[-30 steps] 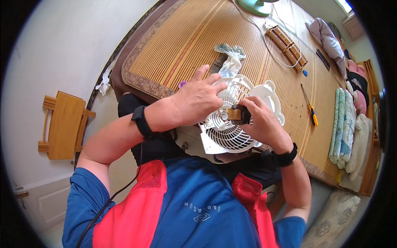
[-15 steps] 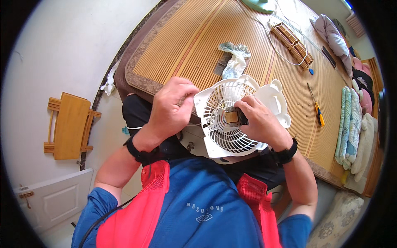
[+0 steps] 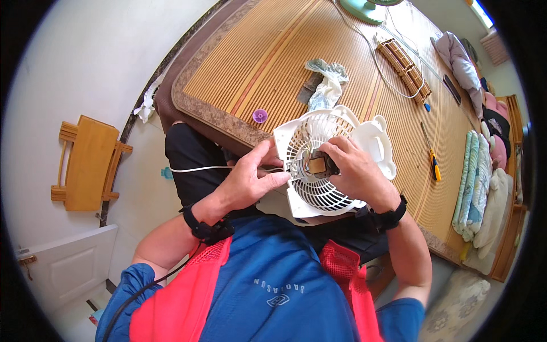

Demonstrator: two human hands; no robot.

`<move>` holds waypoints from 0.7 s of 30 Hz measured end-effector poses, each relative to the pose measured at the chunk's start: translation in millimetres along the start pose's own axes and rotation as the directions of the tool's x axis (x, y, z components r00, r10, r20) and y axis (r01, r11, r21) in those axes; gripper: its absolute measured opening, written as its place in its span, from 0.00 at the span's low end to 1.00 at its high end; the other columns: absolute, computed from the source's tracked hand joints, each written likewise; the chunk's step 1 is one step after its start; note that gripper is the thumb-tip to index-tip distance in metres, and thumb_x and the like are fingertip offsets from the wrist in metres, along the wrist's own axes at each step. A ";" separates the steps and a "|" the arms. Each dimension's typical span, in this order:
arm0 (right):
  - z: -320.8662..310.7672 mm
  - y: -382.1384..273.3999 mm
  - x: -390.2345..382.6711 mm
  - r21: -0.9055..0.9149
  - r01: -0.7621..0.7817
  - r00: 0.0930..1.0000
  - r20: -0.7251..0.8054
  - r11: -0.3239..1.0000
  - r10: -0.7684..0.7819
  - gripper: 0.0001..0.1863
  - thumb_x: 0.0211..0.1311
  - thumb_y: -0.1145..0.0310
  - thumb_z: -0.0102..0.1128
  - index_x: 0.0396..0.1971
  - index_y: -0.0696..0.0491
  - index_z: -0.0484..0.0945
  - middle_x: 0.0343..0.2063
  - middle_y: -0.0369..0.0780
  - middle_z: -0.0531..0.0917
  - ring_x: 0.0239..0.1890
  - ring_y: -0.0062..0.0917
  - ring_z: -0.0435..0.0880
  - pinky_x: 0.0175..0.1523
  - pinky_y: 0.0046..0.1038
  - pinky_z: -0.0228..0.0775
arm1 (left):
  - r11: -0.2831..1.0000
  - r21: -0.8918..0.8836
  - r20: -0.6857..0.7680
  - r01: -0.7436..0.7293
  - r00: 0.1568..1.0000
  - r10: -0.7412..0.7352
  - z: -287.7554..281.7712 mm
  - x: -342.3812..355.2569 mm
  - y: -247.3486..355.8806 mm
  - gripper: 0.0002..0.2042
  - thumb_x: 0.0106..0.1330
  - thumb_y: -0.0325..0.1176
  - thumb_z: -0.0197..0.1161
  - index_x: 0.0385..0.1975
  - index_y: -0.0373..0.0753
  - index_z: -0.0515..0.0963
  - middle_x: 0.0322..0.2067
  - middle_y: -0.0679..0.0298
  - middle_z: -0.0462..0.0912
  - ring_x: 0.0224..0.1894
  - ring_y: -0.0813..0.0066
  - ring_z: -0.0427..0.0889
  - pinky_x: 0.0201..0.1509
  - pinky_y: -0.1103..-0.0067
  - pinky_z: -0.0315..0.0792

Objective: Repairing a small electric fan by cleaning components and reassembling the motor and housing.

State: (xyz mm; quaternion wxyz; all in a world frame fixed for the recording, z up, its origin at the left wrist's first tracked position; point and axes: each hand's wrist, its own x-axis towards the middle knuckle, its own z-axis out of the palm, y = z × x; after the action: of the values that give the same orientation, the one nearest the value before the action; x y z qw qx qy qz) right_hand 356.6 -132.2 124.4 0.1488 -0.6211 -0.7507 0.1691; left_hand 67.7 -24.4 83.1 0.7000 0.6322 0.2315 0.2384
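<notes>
A white fan housing with a round slotted grille rests over my lap, against the edge of the mat-covered bed. In its middle sits a small motor with a copper-coloured block and dark sides. My right hand is closed round the motor's right side. My left hand pinches the housing's left edge, thumb on top, its other fingertips partly hidden. A white cord runs from the left to the housing beside that hand. On the mat, just beyond my left hand, lies a purple round knob.
Beyond the housing lies a crumpled cloth or bag. To the right are a yellow-handled screwdriver, a slatted brown piece, a dark phone and folded quilts. A wooden stool stands at the left.
My left hand has come down from above the housing's upper left corner to its left edge. The purple knob now shows on the mat. My right hand stays on the motor.
</notes>
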 end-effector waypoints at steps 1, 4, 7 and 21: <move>-0.3 0.3 -0.9 0.019 -0.004 1.000 0.018 1.000 0.003 0.33 0.53 0.78 0.70 0.64 0.55 0.81 0.60 0.47 0.83 0.64 0.49 0.83 0.70 0.46 0.80 | 1.000 -0.008 -0.009 -0.003 1.000 0.003 3.1 0.0 3.0 0.36 0.77 0.33 0.76 0.81 0.33 0.67 0.64 0.54 0.87 0.58 0.69 0.88 0.67 0.70 0.83; -0.2 -2.8 -0.8 0.048 -0.006 0.999 0.044 0.999 0.004 0.33 0.54 0.79 0.70 0.65 0.56 0.81 0.62 0.47 0.83 0.66 0.49 0.82 0.72 0.44 0.78 | 0.985 0.064 -0.019 0.160 0.987 -0.159 9.6 -1.8 6.2 0.36 0.77 0.29 0.74 0.82 0.32 0.65 0.67 0.53 0.86 0.60 0.69 0.88 0.67 0.70 0.84; -0.6 -5.1 3.2 0.066 -0.026 0.997 0.076 0.998 0.021 0.33 0.54 0.81 0.68 0.65 0.56 0.81 0.62 0.48 0.82 0.68 0.49 0.82 0.73 0.43 0.78 | 0.974 -0.148 0.012 0.170 0.985 -0.170 12.0 0.2 -7.4 0.39 0.78 0.23 0.68 0.87 0.33 0.58 0.73 0.54 0.81 0.69 0.69 0.84 0.73 0.69 0.80; 0.3 -8.9 6.0 0.136 -0.041 0.993 0.119 0.990 0.025 0.33 0.54 0.81 0.71 0.64 0.57 0.82 0.62 0.49 0.82 0.67 0.49 0.82 0.74 0.43 0.77 | 0.947 -0.258 -0.048 0.193 0.976 -0.213 16.7 2.7 -5.8 0.34 0.75 0.20 0.69 0.81 0.31 0.66 0.70 0.58 0.84 0.63 0.73 0.88 0.65 0.72 0.84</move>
State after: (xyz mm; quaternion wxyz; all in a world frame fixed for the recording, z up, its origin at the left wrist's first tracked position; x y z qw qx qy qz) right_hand 347.6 -127.9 128.1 0.1446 -0.6105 -0.7342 0.2593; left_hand 80.4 -36.1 78.9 0.7860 0.5017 0.2894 0.2161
